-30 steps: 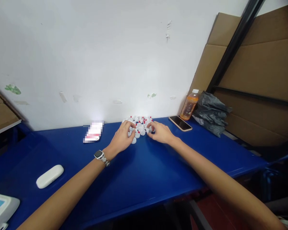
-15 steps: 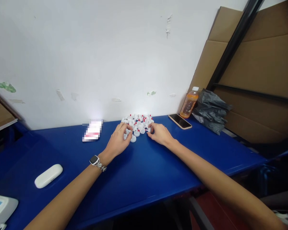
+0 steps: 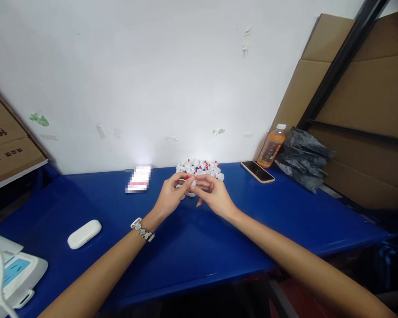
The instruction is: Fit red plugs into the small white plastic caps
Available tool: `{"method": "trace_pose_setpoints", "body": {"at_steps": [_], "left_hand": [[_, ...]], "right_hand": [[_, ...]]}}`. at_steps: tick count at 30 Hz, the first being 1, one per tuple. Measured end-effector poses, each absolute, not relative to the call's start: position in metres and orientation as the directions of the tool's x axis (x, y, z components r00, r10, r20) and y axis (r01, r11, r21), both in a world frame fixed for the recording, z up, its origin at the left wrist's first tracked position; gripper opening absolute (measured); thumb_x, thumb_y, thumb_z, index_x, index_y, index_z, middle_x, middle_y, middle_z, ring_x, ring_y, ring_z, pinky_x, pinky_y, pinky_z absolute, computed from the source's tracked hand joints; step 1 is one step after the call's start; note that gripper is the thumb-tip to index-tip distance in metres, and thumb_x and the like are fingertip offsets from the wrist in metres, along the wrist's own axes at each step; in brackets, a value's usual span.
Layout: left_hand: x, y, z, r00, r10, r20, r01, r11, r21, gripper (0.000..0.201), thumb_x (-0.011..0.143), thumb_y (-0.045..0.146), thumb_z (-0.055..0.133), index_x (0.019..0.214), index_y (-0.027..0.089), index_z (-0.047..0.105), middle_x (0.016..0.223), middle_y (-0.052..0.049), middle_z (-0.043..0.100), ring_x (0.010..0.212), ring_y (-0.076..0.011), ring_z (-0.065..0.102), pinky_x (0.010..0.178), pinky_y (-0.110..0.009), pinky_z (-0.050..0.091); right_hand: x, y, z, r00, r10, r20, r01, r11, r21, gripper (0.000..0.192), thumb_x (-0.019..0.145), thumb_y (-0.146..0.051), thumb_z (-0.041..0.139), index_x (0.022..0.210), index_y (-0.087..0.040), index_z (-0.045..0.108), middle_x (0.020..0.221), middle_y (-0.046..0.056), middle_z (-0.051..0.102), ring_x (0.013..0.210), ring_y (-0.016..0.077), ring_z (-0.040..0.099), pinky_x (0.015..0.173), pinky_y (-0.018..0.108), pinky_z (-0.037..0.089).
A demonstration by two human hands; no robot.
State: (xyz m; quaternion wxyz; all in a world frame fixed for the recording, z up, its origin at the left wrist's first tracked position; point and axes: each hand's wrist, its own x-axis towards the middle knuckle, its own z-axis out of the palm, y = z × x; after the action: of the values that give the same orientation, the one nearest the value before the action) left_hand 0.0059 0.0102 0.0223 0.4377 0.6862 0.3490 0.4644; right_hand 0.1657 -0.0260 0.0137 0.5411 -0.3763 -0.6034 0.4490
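Observation:
Between the fingertips of both hands is a small white plastic cap with a red tip (image 3: pixel 193 183). My left hand (image 3: pixel 172 191) pinches it from the left, the red tip showing by the fingers. From the other side my right hand (image 3: pixel 215 193) grips the same cap with thumb and fingers. Just behind the hands lies a heap of similar white caps with red tips (image 3: pixel 200 166), partly hidden by the fingers. All this is over the blue table (image 3: pixel 199 247).
A phone (image 3: pixel 258 171), an orange drink bottle (image 3: pixel 272 145) and a dark plastic bag (image 3: pixel 303 157) are at the right. A blurred white-and-pink item (image 3: pixel 139 178), a white oval case (image 3: pixel 84 234) and a white device (image 3: pixel 16 274) are at the left. A wall rises behind.
My hands have come together in front of the heap, with one cap now between them. Before, they were apart at its two sides. The view has also shifted a little left.

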Motion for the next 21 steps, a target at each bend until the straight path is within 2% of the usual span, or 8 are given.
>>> {"method": "trace_pose_setpoints", "body": {"at_steps": [3,5,8,10,12,14,17,21], "left_hand": [[-0.010,0.016,0.024,0.252,0.876,0.411,0.114,-0.449,0.886,0.036,0.091,0.049,0.057,0.103,0.017,0.067,0.102,-0.007,0.069,0.084,-0.0178,0.065,0.067,-0.027,0.054],[-0.020,0.018,0.027,0.271,0.848,0.455,0.203,-0.512,0.835,0.034,0.094,0.047,0.053,0.106,0.018,0.067,0.107,-0.007,0.068,0.086,-0.0181,0.065,0.069,-0.028,0.054],[-0.027,0.018,0.031,0.335,0.773,0.539,0.383,-0.634,0.672,0.027,0.096,0.038,0.051,0.103,0.020,0.070,0.107,-0.007,0.067,0.088,-0.0183,0.063,0.077,-0.031,0.053],[-0.028,0.019,0.032,0.343,0.751,0.565,0.468,-0.658,0.590,0.022,0.094,0.032,0.053,0.100,0.021,0.070,0.103,-0.006,0.069,0.087,-0.0183,0.063,0.080,-0.033,0.052],[-0.028,0.020,0.029,0.298,0.781,0.549,0.508,-0.617,0.601,0.019,0.091,0.029,0.057,0.101,0.021,0.070,0.100,-0.004,0.070,0.083,-0.0181,0.063,0.079,-0.033,0.052],[-0.027,0.020,0.027,0.262,0.815,0.517,0.509,-0.572,0.643,0.020,0.089,0.028,0.060,0.105,0.020,0.069,0.099,-0.004,0.071,0.083,-0.0179,0.064,0.079,-0.033,0.052],[-0.026,0.018,0.027,0.304,0.799,0.518,0.517,-0.595,0.615,0.024,0.091,0.029,0.058,0.112,0.020,0.065,0.104,-0.005,0.070,0.088,-0.0186,0.063,0.083,-0.034,0.052],[-0.026,0.012,0.032,0.468,0.689,0.554,0.599,-0.707,0.374,0.025,0.097,0.034,0.049,0.114,0.019,0.059,0.107,-0.008,0.063,0.100,-0.0236,0.057,0.091,-0.040,0.047]], "right_hand": [[0.157,-0.020,0.028,-0.205,0.912,0.355,0.115,0.382,-0.917,0.041,0.084,-0.045,0.068,0.115,-0.019,0.061,0.108,0.009,0.071,0.091,0.0208,0.069,0.055,0.025,0.055],[0.155,-0.015,0.040,-0.174,0.896,0.409,0.300,0.444,-0.844,0.032,0.091,-0.047,0.059,0.103,-0.018,0.063,0.095,0.007,0.072,0.082,0.0176,0.068,0.060,0.025,0.051],[0.151,-0.003,0.054,-0.179,0.887,0.425,0.629,0.436,-0.644,0.038,0.096,-0.054,0.047,0.083,-0.019,0.058,0.069,0.001,0.066,0.064,0.0143,0.060,0.058,0.025,0.041],[0.148,0.003,0.057,-0.266,0.882,0.388,0.762,0.439,-0.476,0.041,0.098,-0.054,0.043,0.080,-0.020,0.056,0.066,0.001,0.063,0.061,0.0143,0.056,0.056,0.025,0.034],[0.146,0.009,0.055,-0.344,0.867,0.362,0.812,0.468,-0.349,0.038,0.101,-0.049,0.039,0.083,-0.020,0.056,0.070,0.002,0.064,0.062,0.0154,0.057,0.057,0.026,0.030],[0.146,0.012,0.050,-0.379,0.852,0.361,0.827,0.487,-0.283,0.035,0.103,-0.044,0.034,0.089,-0.021,0.057,0.075,0.003,0.065,0.064,0.0165,0.058,0.058,0.026,0.029],[0.149,0.016,0.041,-0.377,0.847,0.374,0.810,0.498,-0.311,0.033,0.104,-0.039,0.030,0.091,-0.021,0.055,0.072,0.002,0.062,0.064,0.0161,0.056,0.060,0.026,0.030],[0.153,0.017,0.036,-0.365,0.834,0.413,0.667,0.544,-0.509,0.036,0.104,-0.040,0.029,0.080,-0.021,0.047,0.068,-0.001,0.055,0.065,0.0137,0.052,0.062,0.024,0.033]]}}
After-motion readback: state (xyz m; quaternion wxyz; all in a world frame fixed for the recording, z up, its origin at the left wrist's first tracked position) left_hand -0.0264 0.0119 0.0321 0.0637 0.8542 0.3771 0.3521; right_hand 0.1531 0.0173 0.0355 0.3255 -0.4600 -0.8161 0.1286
